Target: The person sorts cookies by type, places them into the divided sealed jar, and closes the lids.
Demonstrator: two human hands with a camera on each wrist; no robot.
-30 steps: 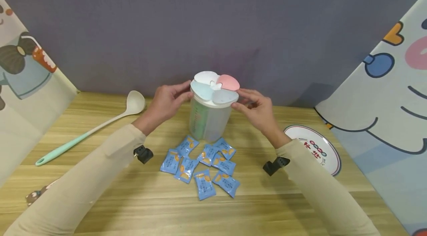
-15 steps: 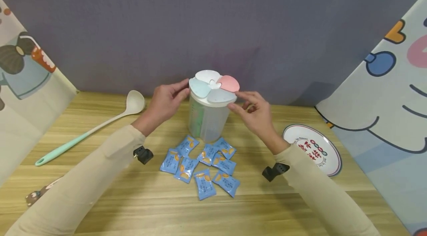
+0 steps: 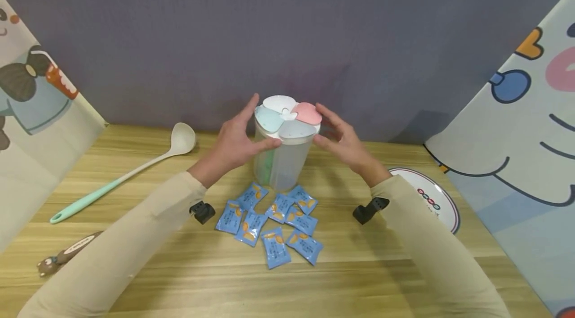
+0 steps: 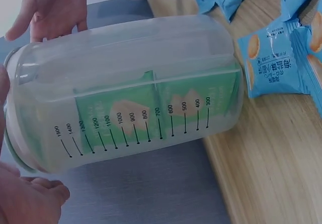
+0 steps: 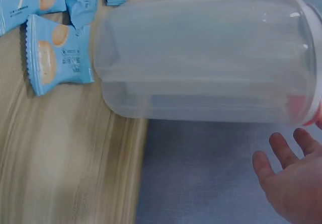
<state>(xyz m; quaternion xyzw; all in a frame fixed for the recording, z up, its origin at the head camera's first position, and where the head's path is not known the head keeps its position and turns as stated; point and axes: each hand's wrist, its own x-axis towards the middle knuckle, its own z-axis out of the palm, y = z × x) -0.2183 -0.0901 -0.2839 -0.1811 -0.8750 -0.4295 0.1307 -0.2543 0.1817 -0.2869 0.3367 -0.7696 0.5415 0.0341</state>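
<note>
Left grip [image 3: 234, 142]: released, fingers spread, thumb at the lid's near rim. Right grip [image 3: 349, 147]: likewise released, loosely curved round the opposite edge. Between the two grips stood a tall, translucent frosted-plastic container [image 3: 286, 165], upright on the pale wood-grained surface [image 3: 287, 293]. White lid [image 3: 287, 113] on top, four petal-like flaps: white, pink, pale aqua, greyish blue. Green packets [image 4: 201, 95] showed through the wall on the left grip's side, behind a black printed scale. Eight blue foil sachets [image 3: 301, 220] lay nearer the wearer than both grips.
</note>
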